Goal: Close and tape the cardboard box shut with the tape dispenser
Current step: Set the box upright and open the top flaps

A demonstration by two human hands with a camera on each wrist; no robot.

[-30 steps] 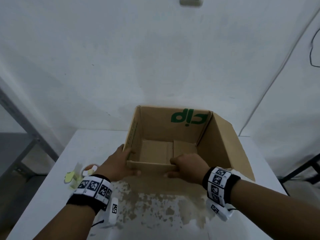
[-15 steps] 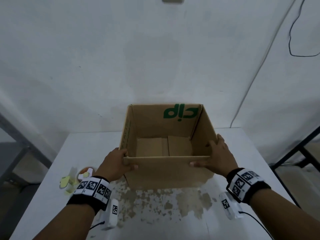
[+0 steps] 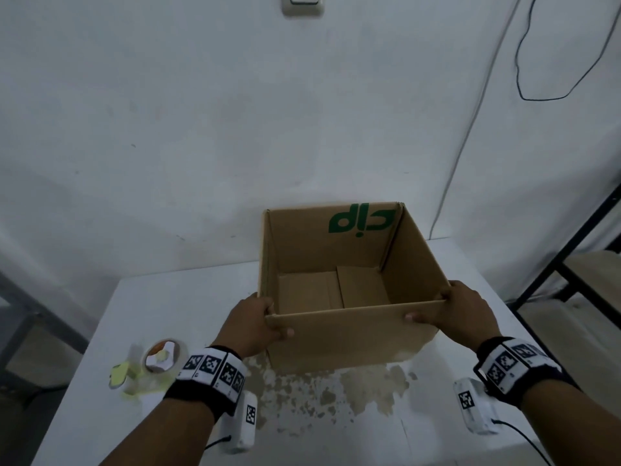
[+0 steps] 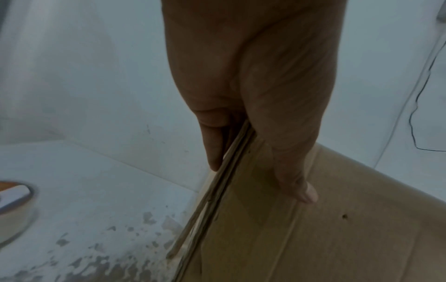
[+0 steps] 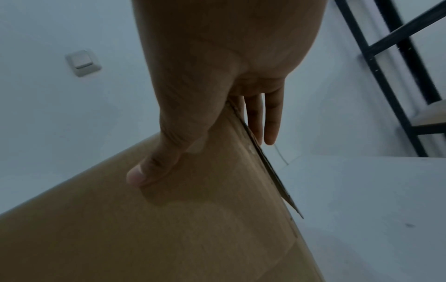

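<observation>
open brown cardboard box with green upside-down lettering sits on the white desk with a peeled, patchy top, toward its far side, close to the white wall. the flaps stand upright as extensions of the walls, so the mouth is fully open; nothing is folded over yet.

left hand grips the near-left corner: thumb laid flat on the near face, fingers wrapped round onto the left side, pinching the corrugated edge between them. right hand mirrors it on the near-right corner, thumb pressed on the near face, fingers lying along the right side past the flap edge. my reading: holding both front corners squares the box and steadies it before the flaps get folded in; the symmetrical hold also keeps the light box from skating on the desk.

inside the box: only its own bottom flaps, two cardboard panels meeting off-centre, one overlapping slightly. no cargo visible.

translucent tape dispenser with pale yellow parts and an orange-cored roll lies on the desk to the left of the box, just beside the left wrist, untouched. likely parked there for a quick reach once the top is shut.

task judged at its very start: closing not begun, taping not begun.
</observation>
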